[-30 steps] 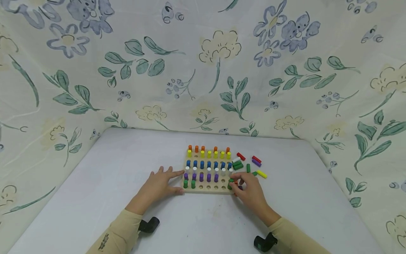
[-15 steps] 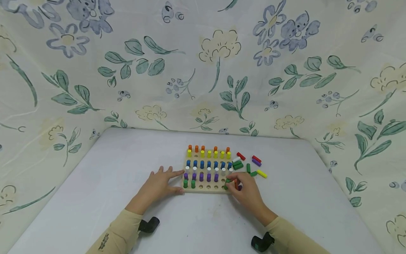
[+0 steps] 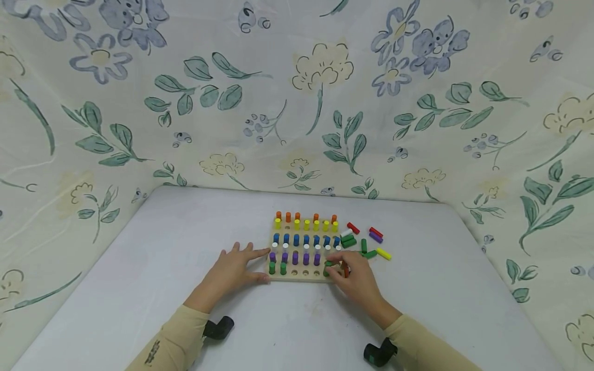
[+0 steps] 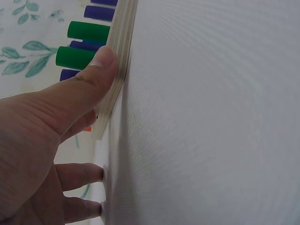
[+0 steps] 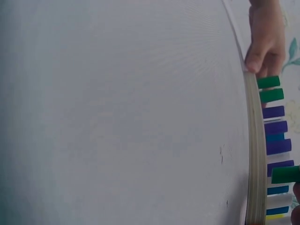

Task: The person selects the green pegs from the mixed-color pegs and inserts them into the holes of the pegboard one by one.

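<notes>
I have the left hand (image 3: 232,268) at the left side of the board (image 3: 299,279), fingers straight and spread, thumb and index against its edges, presumably to keep it from sliding. The right hand (image 3: 359,278) pinches a green peg (image 3: 327,270) roughly upright above the near row's right part, thumb and fingertip parted only by its thickness; I judge this leaves its lower end free. A reddish peg (image 3: 345,270) shows beneath that hand; whether it's gripped, I cannot tell
</notes>
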The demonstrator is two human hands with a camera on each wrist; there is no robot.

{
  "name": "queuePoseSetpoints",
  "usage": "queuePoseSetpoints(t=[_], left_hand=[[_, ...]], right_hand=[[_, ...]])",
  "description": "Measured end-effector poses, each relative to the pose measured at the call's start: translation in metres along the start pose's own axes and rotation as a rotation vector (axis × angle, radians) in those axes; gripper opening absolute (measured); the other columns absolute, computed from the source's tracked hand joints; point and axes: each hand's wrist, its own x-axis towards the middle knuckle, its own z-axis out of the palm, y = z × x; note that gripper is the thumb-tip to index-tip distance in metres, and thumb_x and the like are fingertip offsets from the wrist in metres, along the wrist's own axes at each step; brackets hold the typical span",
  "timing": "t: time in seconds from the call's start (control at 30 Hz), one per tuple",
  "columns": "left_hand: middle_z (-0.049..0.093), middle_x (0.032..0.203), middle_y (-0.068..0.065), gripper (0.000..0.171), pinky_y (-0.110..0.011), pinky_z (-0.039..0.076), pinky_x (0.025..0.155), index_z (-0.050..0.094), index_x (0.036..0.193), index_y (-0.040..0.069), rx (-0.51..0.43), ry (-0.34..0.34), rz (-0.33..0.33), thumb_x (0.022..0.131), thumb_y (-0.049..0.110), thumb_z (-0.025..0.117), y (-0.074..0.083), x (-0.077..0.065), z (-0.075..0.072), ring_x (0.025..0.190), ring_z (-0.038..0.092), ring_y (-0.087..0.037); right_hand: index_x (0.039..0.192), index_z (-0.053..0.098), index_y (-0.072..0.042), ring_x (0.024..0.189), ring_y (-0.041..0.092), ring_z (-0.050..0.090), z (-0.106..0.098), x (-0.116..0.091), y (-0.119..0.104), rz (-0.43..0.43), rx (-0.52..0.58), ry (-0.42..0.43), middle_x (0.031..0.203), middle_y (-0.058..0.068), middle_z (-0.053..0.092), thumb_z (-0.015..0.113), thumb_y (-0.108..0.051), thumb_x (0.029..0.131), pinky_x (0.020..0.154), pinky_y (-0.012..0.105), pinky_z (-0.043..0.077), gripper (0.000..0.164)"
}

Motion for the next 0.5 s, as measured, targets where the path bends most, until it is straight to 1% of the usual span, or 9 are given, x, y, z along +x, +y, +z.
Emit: queuePoseSetpoints(t=[0.13, 0.23, 0.5], left_hand=[[0.036, 0.144, -0.021, 0.079, -0.068, 0.011, 0.104, 0.048, 0.136, 0.031, -0.003, 0.000, -0.006, 0.067, 0.063, 0.068, 0.0001, 0.0003, 0.0002, 0.134, 0.018, -0.050], [0.036, 0.144, -0.021, 0.079, -0.068, 0.011, 0.104, 0.048, 0.136, 0.031, -0.002, 0.000, -0.006, 0.067, 0.063, 0.068, 0.0002, 0.0004, 0.0005, 0.134, 0.018, -0.050], [0.037, 0.143, -0.021, 0.079, -0.068, 0.012, 0.104, 0.048, 0.136, 0.031, -0.002, 0.007, -0.003, 0.066, 0.064, 0.068, 0.0005, -0.0003, 0.0005, 0.134, 0.018, -0.050]], right_hand=[[0.101, 0.065, -0.024, 0.081, 0.010, 0.051, 0.0019, 0.0008, -0.0021, 0.011, 0.010, -0.015, 0.094, -0.008, 0.064, 0.069, -0.022, 0.084, 0.068, 0.023, 0.045, 0.018], [0.101, 0.065, -0.023, 0.081, 0.010, 0.052, 0.0028, 0.0011, -0.0037, 0.018, 0.017, -0.028, 0.094, -0.008, 0.064, 0.069, -0.022, 0.084, 0.068, 0.023, 0.046, 0.017], [0.100, 0.064, -0.026, 0.079, 0.010, 0.051, 0.0061, 0.0021, -0.0048, 0.038, 0.007, -0.038, 0.089, -0.019, 0.058, 0.069, -0.025, 0.084, 0.068, 0.023, 0.045, 0.016]])
